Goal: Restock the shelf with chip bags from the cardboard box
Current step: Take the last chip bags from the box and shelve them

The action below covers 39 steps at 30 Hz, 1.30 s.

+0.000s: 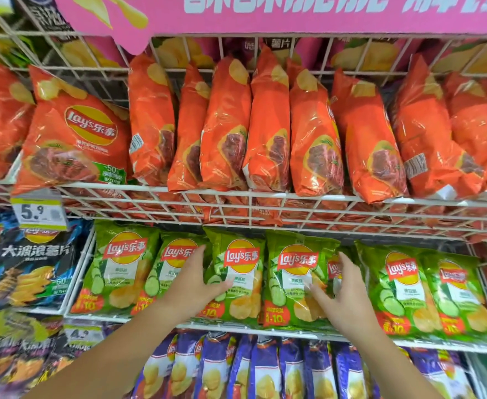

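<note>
Green Lay's chip bags stand in a row on the middle wire shelf (265, 331). My left hand (196, 280) rests against the left edge of the third green bag (241, 272), fingers straight up and thumb lying across its front. My right hand (344, 286) touches the right edge of the fourth green bag (292, 279), fingers spread and straight, thumb on the bag's front. A further green bag (334, 267) peeks out behind my right fingers. The two hands flank these two bags from outside. The cardboard box is out of view.
Orange Lay's bags (268, 125) fill the wire shelf above, with a 5.9 price tag (39, 210) at its left. Purple bags (265, 370) stand on the shelf below. Dark blue bags (32, 266) sit in the left section. A pink sign (294, 12) hangs overhead.
</note>
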Available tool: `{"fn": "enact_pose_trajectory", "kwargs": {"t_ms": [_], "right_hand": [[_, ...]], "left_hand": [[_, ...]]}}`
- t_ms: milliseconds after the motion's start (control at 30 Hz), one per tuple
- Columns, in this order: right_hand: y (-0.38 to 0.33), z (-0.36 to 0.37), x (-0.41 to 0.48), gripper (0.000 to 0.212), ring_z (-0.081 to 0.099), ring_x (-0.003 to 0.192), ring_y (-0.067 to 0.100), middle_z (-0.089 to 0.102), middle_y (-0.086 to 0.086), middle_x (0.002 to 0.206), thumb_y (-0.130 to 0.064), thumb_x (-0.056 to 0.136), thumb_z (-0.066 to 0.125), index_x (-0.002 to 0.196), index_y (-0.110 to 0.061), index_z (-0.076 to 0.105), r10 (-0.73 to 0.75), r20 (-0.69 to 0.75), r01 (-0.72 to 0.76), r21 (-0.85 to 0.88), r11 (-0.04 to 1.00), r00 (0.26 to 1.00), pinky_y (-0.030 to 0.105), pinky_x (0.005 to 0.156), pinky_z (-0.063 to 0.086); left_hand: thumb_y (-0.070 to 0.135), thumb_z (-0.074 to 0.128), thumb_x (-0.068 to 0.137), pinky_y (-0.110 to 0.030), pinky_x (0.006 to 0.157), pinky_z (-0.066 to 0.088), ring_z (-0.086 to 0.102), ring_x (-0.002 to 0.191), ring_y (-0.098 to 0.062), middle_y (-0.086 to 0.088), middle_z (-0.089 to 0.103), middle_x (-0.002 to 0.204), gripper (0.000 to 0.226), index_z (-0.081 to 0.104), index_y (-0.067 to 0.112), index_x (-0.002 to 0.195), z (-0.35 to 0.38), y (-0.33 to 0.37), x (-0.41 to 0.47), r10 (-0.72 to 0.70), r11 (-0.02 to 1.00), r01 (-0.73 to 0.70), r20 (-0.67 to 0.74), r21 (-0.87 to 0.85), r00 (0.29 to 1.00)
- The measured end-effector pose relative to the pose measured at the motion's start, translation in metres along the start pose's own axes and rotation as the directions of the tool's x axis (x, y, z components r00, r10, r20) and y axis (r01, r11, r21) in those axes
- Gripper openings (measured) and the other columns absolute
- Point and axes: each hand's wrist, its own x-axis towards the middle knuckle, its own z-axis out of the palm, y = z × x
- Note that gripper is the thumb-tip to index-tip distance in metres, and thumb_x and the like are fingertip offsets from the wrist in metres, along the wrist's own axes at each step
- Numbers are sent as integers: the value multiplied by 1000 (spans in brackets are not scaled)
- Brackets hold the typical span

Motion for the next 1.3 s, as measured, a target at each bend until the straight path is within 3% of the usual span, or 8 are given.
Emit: {"fn": "enact_pose_trajectory", "kwargs": {"t_ms": [133, 300, 500, 700, 867, 967, 1133, 1300], "right_hand": [[-1, 9, -6, 98, 4, 157, 22, -4, -1, 170, -61, 88, 65, 162, -26, 11, -222, 77, 234, -223, 946, 972, 46, 124, 17], [0, 36, -6, 106, -8, 157, 20, -44, -19, 157, -70, 85, 63, 161, -41, -6, -151, 230, 183, -125, 975, 961, 48, 121, 23], [9, 48, 3, 114, -4, 158, 16, -44, -25, 155, -65, 82, 69, 148, -56, -24, -155, 270, 185, -88, 979, 950, 43, 119, 29], [11, 49, 8, 114, -5, 158, 22, -37, -13, 162, -76, 81, 59, 156, -44, -20, -122, 294, 191, -218, 957, 948, 47, 121, 30], [1, 45, 5, 111, -8, 157, 34, -21, 12, 169, -87, 79, 39, 163, -28, -4, -123, 245, 231, -480, 846, 962, 48, 126, 6], [-5, 47, -2, 112, -4, 158, 35, -11, 14, 170, -84, 81, 37, 164, -15, 5, -171, 193, 251, -561, 789, 966, 50, 127, 8], [-12, 46, -7, 107, -12, 157, 30, -25, 7, 168, -78, 91, 29, 159, -12, -22, -116, 277, 265, -595, 758, 954, 43, 124, -4], [-24, 33, -7, 108, -6, 158, 30, -18, 7, 170, -77, 90, 39, 160, -18, -19, -71, 333, 260, -569, 780, 940, 43, 127, 2]], "left_hand": [[70, 54, 88, -42, 125, 7, -7, 155, -23, -2, -12, 168, 100, -5, 33, 159, 6, 7, -14, 372, 755, -315, 21, 575, 928], [79, 42, 86, -53, 122, -2, -37, 146, -27, 1, -46, 155, 99, -25, 46, 151, 30, -2, -5, 347, 635, -379, 190, 673, 918], [79, 48, 84, -49, 122, 17, -42, 142, -14, 13, -47, 153, 100, -17, 48, 154, 38, -19, 7, 323, 729, -346, 148, 590, 935], [84, 36, 84, -49, 122, 7, -36, 146, -25, 3, -42, 158, 100, -24, 44, 152, 44, -27, 15, 301, 652, -316, 148, 689, 942], [86, 31, 82, -63, 120, 14, -9, 153, -41, -13, -14, 167, 100, -5, 35, 160, 44, -24, 15, 309, 545, -289, 132, 787, 942], [85, 34, 82, -63, 121, 1, -16, 151, -42, -13, -20, 165, 102, -12, 35, 158, 43, -13, 14, 253, 527, -276, 162, 804, 954], [85, 36, 81, -64, 121, 0, -17, 151, -43, -13, -20, 166, 104, -13, 34, 158, 37, -2, 9, 174, 516, -265, 203, 815, 964], [80, 42, 81, -63, 121, 4, -13, 152, -41, -11, -19, 166, 103, -9, 34, 158, 25, 2, 2, 196, 515, -314, 248, 798, 949]]}}
